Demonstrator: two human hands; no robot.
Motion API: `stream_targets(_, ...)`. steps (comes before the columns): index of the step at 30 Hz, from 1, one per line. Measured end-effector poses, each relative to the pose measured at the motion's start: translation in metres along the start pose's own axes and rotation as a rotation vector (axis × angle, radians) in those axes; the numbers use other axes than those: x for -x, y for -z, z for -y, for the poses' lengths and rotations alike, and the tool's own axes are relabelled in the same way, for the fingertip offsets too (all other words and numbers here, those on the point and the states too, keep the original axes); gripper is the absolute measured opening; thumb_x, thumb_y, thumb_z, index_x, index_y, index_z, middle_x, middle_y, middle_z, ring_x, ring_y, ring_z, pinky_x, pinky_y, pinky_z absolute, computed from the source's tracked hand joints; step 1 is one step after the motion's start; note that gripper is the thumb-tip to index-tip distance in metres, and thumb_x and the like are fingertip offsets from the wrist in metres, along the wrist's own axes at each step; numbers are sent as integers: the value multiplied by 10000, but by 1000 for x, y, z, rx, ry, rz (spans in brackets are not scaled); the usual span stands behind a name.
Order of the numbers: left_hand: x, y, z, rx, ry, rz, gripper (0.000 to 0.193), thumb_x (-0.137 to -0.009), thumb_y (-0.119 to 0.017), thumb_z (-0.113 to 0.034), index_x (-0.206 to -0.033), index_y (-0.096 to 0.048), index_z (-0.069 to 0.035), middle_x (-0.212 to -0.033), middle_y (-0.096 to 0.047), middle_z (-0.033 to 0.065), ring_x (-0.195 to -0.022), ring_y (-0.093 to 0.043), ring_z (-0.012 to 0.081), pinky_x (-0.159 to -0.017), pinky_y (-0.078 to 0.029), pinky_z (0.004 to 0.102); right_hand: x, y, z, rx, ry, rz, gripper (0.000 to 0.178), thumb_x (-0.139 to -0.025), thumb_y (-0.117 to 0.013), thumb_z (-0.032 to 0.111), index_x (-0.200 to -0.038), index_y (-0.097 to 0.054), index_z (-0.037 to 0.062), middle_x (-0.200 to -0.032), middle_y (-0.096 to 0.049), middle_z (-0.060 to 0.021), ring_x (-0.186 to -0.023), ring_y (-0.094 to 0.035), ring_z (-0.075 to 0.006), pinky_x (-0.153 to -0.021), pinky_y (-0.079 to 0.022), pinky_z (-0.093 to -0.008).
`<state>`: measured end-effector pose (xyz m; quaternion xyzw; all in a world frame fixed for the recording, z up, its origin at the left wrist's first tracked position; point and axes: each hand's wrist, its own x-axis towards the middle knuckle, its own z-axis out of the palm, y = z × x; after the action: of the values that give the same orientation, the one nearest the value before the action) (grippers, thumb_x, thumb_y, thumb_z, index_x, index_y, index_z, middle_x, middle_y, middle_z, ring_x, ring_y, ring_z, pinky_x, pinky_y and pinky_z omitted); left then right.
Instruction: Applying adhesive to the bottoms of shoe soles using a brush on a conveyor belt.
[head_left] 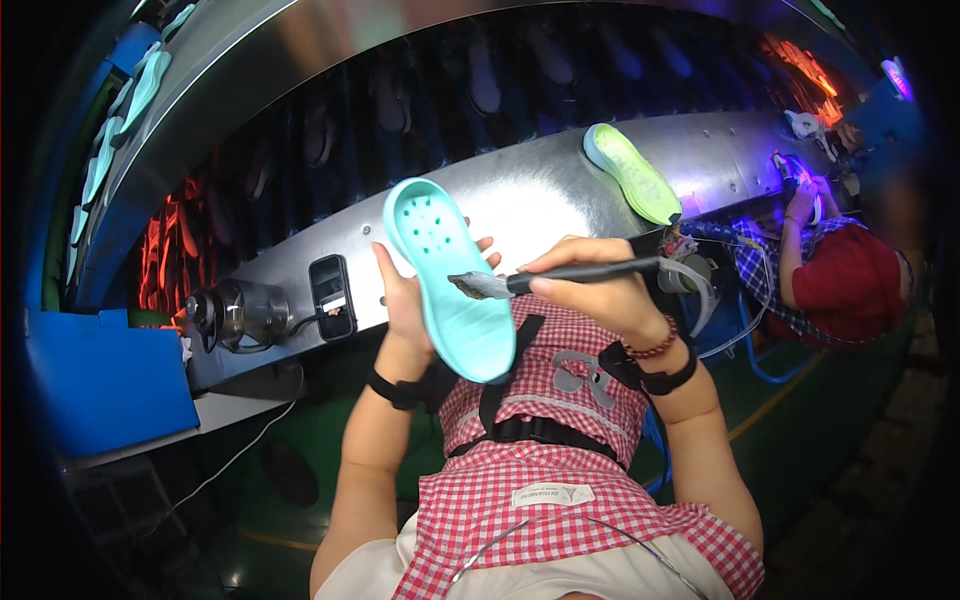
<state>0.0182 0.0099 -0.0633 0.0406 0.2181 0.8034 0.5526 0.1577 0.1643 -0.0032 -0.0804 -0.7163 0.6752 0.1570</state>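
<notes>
My left hand [405, 300] grips a turquoise shoe sole [448, 275] from behind, holding it upright over my lap with its inner face toward me. My right hand [600, 290] holds a dark-handled brush [560, 275] level, and its bristle tip touches the middle of the sole. Both wrists wear black straps. A red-and-white checked apron [560, 470] covers my front below the hands.
A metal conveyor ledge [540, 190] runs ahead, carrying a yellow-green sole [632, 172]. A phone [332, 296] and a small glass jar [235, 315] sit at its left end, by a blue box [105, 380]. A person in red [850, 285] works at the right.
</notes>
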Motion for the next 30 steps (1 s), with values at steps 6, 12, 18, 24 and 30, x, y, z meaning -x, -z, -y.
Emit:
stream_targets(6, -6, -5, 18, -80, -174, -254, 876, -775, -165, -743, -1255, -374, -40, -1059, -534, 150, -987, -528, 296, -885, -418, 469, 10, -28, -24, 304, 296, -45, 191, -686, -687, 68, -867, -656, 15, -744, -648, -82, -671, -612, -161, -602, -479, -259)
stream_targets(12, 0, -3, 4, -15, -258, -128, 887, -745, -163, -774, -1206, -412, -59, -952, -559, 116, -898, -564, 267, -850, -435, 500, 17, -7, 2, 179, 344, 293, 162, -664, -690, 54, -821, -664, 28, -703, -628, -100, -628, -592, -192, -582, -469, -271)
stream_targets(18, -3, -23, 8, -22, -365, -97, 905, -738, -179, -781, -1229, -390, -51, -938, -566, 127, -897, -563, 280, -853, -421, 526, -1, -28, 7, 222, 407, 49, 185, -662, -697, 30, -844, -662, 26, -750, -639, -100, -675, -605, -175, -622, -468, -268)
stream_targets(24, 1, -30, -17, -31, -469, -75, 876, -724, -214, -790, -1207, -410, -86, -942, -567, 112, -891, -563, 263, -881, -408, 521, 1, -7, 10, 152, 267, 57, 205, -690, -690, 16, -893, -662, 22, -794, -640, -104, -693, -601, -149, -628, -472, -248)
stream_targets(30, 9, -39, -25, -131, -502, -4, 875, -699, -229, -805, -1181, -426, -102, -961, -545, 112, -894, -560, 251, -877, -441, 492, 7, 1, 6, 79, 369, 408, 205, -693, -690, -7, -894, -659, 19, -900, -653, -140, -773, -618, -143, -677, -495, -244)
